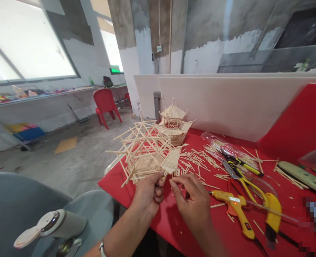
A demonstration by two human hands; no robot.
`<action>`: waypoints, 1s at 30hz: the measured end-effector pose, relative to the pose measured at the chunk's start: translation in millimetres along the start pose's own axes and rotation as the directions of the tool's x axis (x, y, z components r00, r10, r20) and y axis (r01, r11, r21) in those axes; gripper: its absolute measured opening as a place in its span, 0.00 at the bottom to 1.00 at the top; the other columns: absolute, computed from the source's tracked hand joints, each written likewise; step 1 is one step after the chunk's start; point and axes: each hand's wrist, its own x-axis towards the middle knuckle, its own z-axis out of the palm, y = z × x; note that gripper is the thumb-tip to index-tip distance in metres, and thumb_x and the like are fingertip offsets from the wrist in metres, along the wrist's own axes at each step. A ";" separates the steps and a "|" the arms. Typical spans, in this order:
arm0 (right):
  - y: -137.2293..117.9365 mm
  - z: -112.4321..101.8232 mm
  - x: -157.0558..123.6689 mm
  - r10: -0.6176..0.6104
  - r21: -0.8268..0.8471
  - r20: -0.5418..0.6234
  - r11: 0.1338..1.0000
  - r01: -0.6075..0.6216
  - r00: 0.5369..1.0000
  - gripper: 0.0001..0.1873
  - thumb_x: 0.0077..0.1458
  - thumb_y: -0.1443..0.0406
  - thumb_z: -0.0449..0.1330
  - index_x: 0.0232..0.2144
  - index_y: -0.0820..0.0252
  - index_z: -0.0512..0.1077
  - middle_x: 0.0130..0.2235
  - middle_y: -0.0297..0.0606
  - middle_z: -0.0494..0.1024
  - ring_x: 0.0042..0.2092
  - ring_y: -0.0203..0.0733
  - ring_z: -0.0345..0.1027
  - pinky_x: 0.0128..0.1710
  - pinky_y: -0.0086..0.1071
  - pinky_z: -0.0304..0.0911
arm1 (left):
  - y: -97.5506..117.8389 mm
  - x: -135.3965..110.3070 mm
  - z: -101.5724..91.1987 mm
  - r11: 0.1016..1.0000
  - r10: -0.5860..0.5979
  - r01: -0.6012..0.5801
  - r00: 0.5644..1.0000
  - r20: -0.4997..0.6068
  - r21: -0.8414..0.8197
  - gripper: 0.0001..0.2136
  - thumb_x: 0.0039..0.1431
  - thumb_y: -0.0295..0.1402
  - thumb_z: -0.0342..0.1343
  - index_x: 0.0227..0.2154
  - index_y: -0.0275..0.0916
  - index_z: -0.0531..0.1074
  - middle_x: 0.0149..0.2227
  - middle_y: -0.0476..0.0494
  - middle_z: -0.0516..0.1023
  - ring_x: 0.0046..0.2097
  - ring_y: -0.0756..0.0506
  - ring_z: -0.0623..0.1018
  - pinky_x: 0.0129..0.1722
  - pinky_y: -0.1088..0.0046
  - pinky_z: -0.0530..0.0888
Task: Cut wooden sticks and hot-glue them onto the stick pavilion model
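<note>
A model pavilion frame [144, 142] made of thin wooden sticks stands at the table's left corner, with a slatted roof panel [171, 160] on its near right side. My left hand [148, 192] is closed at the frame's near lower edge, its thumb just below the panel and its fingers curled. Just right of it, my right hand [194, 200] is closed in a pinch, thumb against forefinger. Whatever lies between those fingertips is too small to make out. Behind the frame stands a more complete stick pavilion [173, 119] with a pointed roof.
Loose sticks [192, 160] are scattered over the red table [168, 221]. A yellow glue gun [234, 203], yellow-handled pliers [243, 166], a yellow utility knife [273, 214] and a green case [302, 175] lie to the right. An open-lidded bottle [67, 223] lies at lower left.
</note>
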 end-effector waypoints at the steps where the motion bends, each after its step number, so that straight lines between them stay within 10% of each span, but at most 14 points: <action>1: 0.5 -0.7 -0.2 0.006 -0.001 0.004 1.000 -0.006 1.000 0.04 0.61 0.67 0.58 0.36 0.56 0.74 0.34 0.35 0.75 0.36 0.37 0.69 0.37 0.31 0.64 | 0.5 -0.4 1.1 1.000 -0.003 0.003 1.000 -0.004 0.004 0.12 0.59 0.26 0.54 0.21 0.35 0.63 0.14 0.56 0.65 0.10 0.59 0.57 0.10 0.85 0.47; 23: 7.6 1.5 1.5 0.013 0.017 0.009 1.000 -0.014 1.000 0.05 0.61 0.66 0.57 0.35 0.56 0.74 0.34 0.36 0.75 0.38 0.39 0.69 0.39 0.32 0.64 | 2.9 3.4 5.8 0.994 0.015 -0.011 0.999 -0.039 0.110 0.09 0.58 0.28 0.56 0.23 0.35 0.66 0.14 0.56 0.65 0.11 0.59 0.57 0.11 0.84 0.47; 30: 11.8 10.4 6.3 0.037 -0.101 0.031 0.994 -0.034 0.999 0.17 0.60 0.61 0.58 0.51 0.57 0.70 0.41 0.40 0.76 0.42 0.43 0.70 0.42 0.36 0.66 | 3.0 5.2 4.1 0.990 0.019 -0.015 0.999 -0.028 0.142 0.08 0.57 0.29 0.56 0.23 0.35 0.67 0.14 0.56 0.65 0.11 0.59 0.57 0.11 0.85 0.47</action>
